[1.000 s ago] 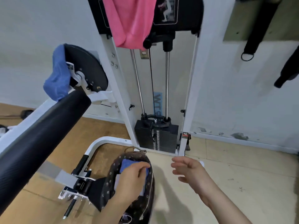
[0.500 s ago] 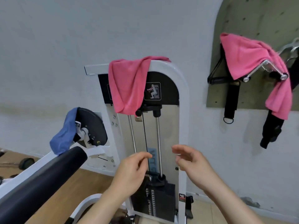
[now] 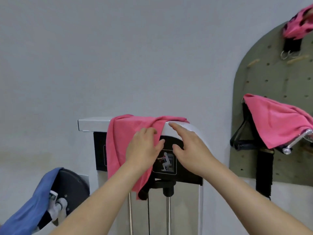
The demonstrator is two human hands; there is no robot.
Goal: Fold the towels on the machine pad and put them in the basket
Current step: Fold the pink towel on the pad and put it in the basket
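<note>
A pink towel [image 3: 122, 138] hangs draped over the top of the white weight machine [image 3: 91, 123]. My left hand [image 3: 144, 148] lies on the towel's front with fingers bent at the fold, not clearly gripping it. My right hand [image 3: 188, 146] reaches with straight fingers toward the machine's curved top, just right of the towel. A blue towel [image 3: 32, 206] hangs over the black round pad [image 3: 71, 185] at lower left. The basket is out of view.
A second pink towel [image 3: 274, 121] hangs over a metal handle on the green pegboard [image 3: 264, 72] at right, with black straps below it. Another pink item [image 3: 299, 26] sits at the top right corner. Steel guide rods [image 3: 167, 216] run down under the machine head.
The view has swung up from the basket on the floor to the machine top. Both hands rose from the basket level to the pink towel.
</note>
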